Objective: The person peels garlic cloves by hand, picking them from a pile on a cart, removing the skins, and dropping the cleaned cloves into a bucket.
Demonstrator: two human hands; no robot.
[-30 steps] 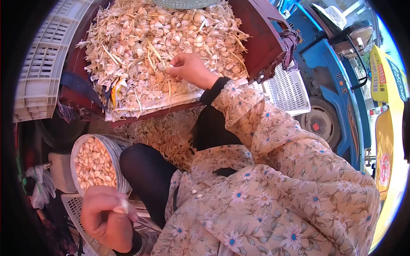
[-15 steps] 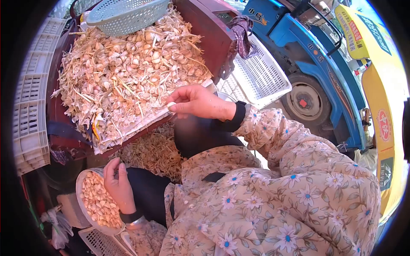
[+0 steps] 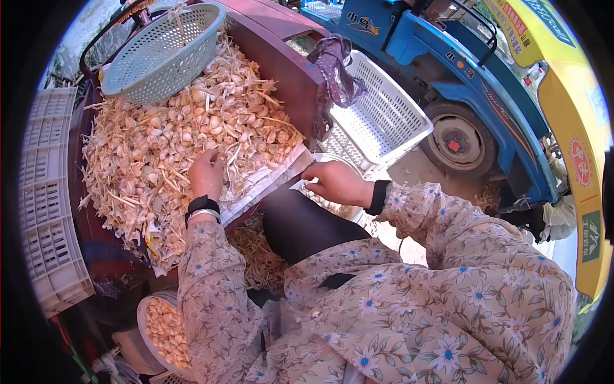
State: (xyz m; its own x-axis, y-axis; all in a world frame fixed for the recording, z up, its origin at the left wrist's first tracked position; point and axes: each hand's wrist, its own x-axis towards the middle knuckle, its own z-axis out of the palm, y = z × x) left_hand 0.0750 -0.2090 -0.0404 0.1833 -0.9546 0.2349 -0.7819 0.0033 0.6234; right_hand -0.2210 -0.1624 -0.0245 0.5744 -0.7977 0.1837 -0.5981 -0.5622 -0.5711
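Note:
A large heap of unpeeled garlic cloves (image 3: pixel 185 128), mixed with dry skins and stalks, fills the top of a dark red cart bed. My left hand (image 3: pixel 206 177) reaches to the heap's near edge; its fingers are bent together on the cloves, and what they pinch is hidden. Beside my knee, my right hand (image 3: pixel 339 184) hangs over a white tub (image 3: pixel 355 214), fingers curled. A pale bit shows near its thumb, too small to name. Under my left forearm stands a bucket (image 3: pixel 146 320) of peeled garlic cloves (image 3: pixel 167 333), partly covered by the sleeve.
A pale green plastic basket (image 3: pixel 153 64) rests on the heap's far side. White crates (image 3: pixel 384 115) stand to the right, and stacked grey-white crates (image 3: pixel 48 192) to the left. Behind is a blue three-wheeled vehicle (image 3: pixel 467 83). Loose skins (image 3: pixel 256 256) lie below the cart edge.
My left hand has gone from the bucket of peeled cloves up to the heap. My right hand has moved right and down, from the heap's edge with a clove to over the tub.

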